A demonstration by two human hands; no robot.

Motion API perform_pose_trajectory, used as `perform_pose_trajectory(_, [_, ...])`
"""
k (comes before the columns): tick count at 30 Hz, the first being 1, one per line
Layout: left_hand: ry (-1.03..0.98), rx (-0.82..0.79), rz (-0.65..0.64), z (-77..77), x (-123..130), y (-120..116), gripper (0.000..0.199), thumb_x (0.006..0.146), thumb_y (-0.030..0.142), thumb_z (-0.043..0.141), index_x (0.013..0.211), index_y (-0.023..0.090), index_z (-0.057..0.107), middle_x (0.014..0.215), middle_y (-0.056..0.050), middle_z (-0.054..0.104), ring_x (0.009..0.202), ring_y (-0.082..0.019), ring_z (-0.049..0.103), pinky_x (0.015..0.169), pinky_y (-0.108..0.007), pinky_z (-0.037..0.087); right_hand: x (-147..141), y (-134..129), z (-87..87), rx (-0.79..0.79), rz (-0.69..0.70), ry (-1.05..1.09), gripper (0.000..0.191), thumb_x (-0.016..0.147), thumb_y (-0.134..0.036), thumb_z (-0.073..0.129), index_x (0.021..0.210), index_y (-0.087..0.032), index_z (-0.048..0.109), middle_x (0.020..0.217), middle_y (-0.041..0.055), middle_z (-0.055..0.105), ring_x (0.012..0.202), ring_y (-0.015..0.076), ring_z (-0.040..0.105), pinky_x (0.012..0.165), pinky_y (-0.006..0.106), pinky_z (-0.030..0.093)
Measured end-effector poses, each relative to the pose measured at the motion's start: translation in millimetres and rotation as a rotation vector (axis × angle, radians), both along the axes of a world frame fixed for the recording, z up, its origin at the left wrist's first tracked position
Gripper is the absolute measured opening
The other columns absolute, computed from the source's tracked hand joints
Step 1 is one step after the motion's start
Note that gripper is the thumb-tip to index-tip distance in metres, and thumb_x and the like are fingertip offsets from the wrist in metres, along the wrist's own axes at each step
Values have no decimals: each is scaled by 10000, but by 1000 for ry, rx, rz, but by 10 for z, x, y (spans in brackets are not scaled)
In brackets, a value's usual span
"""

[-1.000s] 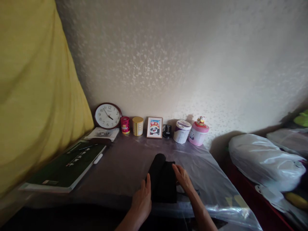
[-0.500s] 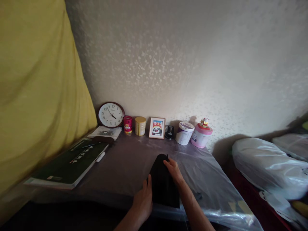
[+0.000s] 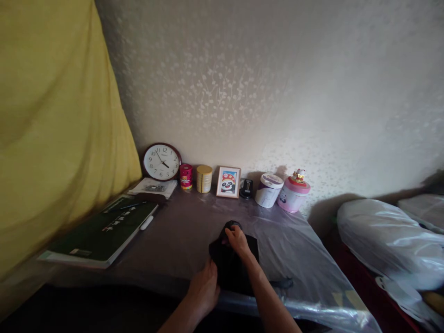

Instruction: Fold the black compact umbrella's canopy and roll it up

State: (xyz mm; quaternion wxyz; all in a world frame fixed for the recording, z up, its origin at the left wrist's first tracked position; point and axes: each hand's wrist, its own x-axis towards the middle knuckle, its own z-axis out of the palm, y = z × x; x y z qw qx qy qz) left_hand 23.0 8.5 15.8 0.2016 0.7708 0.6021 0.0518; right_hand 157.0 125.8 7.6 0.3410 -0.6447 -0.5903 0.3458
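Note:
A black cloth piece (image 3: 231,267), perhaps a pouch or garment, lies near the front edge of the table; its exact kind is hard to make out. My right hand (image 3: 238,241) is closed at its far end, where the fabric bunches into a rounded lump. At the near left edge of the cloth, my left hand (image 3: 204,286) has its fingers closed on the fabric. A small dark item (image 3: 283,282) rests on the plastic cover just right of my right forearm.
The plastic-covered table (image 3: 180,231) holds a green book (image 3: 114,231) and a white pen-like item (image 3: 147,223) at left. Along the wall stand a clock (image 3: 162,161), tins, a framed panda picture (image 3: 229,182) and two tubs. White plastic bags (image 3: 385,240) lie right.
My right hand has moved slightly left and curled over the far end of the cloth, which was smooth and is now bunched. The left hand stays at its left edge.

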Motion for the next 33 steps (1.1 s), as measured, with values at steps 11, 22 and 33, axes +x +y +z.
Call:
perform_pose_trajectory(11, [2, 344, -4, 120, 87, -119, 381, 846, 253, 378, 1201, 146, 469, 1263, -136, 480, 1162, -278, 451, 975, -427, 363, -81, -191, 145, 178, 214, -204, 190, 829, -220, 426, 821, -209, 615, 758, 0, 709, 679, 128, 648, 659, 224, 452])
perform_pose_trajectory(22, [-92, 297, 12, -340, 200, 45, 597, 787, 110, 360, 1366, 87, 215, 1416, -185, 310, 1300, -278, 301, 1030, -445, 326, 139, -413, 40, 565, 474, -316, 243, 890, -269, 444, 945, -240, 678, 967, 35, 695, 1055, 199, 536, 950, 374, 365])
perform_pose_trajectory(33, [-89, -38, 20, -147, 99, 4, 720, 778, 145, 422, 1410, 93, 83, 1475, -153, 186, 1345, -232, 200, 1082, -370, 237, 348, 372, -135, 478, 466, -459, 341, 919, -245, 327, 869, -222, 664, 938, 32, 681, 1042, 176, 533, 977, 344, 306])
